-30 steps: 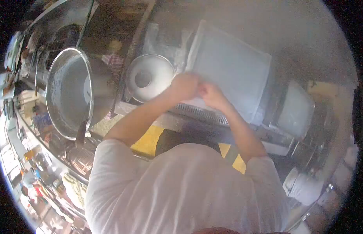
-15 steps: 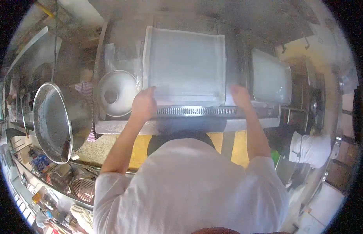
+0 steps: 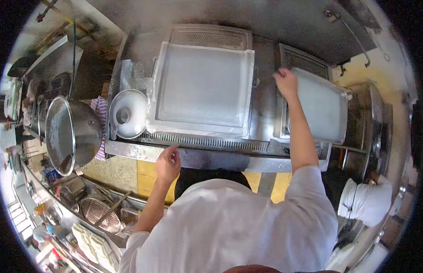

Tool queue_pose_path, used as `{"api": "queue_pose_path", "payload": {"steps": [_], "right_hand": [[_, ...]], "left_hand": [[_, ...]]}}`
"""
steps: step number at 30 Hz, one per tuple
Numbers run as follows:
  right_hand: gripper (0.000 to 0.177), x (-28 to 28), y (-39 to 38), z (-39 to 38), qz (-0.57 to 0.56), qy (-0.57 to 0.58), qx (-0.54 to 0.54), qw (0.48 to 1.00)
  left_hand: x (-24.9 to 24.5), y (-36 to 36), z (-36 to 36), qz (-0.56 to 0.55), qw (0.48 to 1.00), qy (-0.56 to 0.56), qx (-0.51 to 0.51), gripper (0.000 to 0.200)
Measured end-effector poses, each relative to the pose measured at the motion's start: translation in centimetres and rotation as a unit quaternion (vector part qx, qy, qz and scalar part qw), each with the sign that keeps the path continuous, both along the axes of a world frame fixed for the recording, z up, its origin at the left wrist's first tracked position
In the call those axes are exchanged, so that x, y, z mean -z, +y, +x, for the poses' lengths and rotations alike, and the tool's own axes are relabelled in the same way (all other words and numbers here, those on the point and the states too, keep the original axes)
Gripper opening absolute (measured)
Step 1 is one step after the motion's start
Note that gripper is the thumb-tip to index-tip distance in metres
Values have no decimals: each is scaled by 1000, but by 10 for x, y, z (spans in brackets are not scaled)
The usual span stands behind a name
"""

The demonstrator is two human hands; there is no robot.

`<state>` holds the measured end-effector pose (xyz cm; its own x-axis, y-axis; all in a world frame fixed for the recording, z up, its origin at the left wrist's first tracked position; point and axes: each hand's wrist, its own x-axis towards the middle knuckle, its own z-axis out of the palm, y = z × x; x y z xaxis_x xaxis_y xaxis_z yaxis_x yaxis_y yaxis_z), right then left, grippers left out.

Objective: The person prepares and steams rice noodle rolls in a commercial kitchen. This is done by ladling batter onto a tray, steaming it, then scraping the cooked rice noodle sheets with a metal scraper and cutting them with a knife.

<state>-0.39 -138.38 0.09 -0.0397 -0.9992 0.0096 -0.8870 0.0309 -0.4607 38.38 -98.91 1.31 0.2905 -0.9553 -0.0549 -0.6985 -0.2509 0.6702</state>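
Observation:
A square frame covered with white cloth (image 3: 202,86) lies over the steel steamer top in the middle, vapour drifting around it. My left hand (image 3: 168,164) hangs at the steamer's front edge, fingers loosely curled and holding nothing. Farther right, my right hand (image 3: 286,83) reaches over the top left corner of a shallow tray with a pale, smooth surface (image 3: 318,107). Its fingers point left, bent and a little apart, with nothing visible in them. A round white-coated pan (image 3: 136,102) with a small metal cup (image 3: 123,115) in it sits left of the cloth-covered frame.
A large steel pot (image 3: 86,132) stands at the left beside a striped cloth (image 3: 100,109). A slotted metal strip (image 3: 211,142) runs along the steamer's front. At the right is a white cloth bundle (image 3: 366,202). A round rack (image 3: 101,214) lies lower left.
Both hands have left the front corners of the cloth-covered frame. My left hand has drawn back toward my body; my right has moved forward to the right-hand tray. The vapour has thinned.

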Motion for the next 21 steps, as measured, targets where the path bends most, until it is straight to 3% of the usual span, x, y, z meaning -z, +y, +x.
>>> {"api": "queue_pose_path", "payload": {"steps": [1, 4, 9, 12, 16, 21], "right_hand": [[51, 19, -30, 18, -35, -66, -38, 997], [57, 38, -86, 85, -61, -56, -73, 994], [66, 11, -106, 145, 91, 141, -75, 983], [80, 16, -109, 155, 53, 175, -90, 979], [91, 26, -70, 149, 9, 158, -88, 983], [107, 37, 68, 119, 100, 136, -101, 980]], "left_hand": [[-3, 4, -7, 0, 1000, -7, -9, 23], [-10, 21, -23, 17, 998, 7, -56, 22], [-16, 52, -24, 56, 992, 0, -115, 23], [-13, 68, -20, 42, 988, 26, -144, 23], [-11, 74, -14, 42, 988, 27, -149, 22], [-4, 76, -4, 7, 987, 51, -154, 21]]}}
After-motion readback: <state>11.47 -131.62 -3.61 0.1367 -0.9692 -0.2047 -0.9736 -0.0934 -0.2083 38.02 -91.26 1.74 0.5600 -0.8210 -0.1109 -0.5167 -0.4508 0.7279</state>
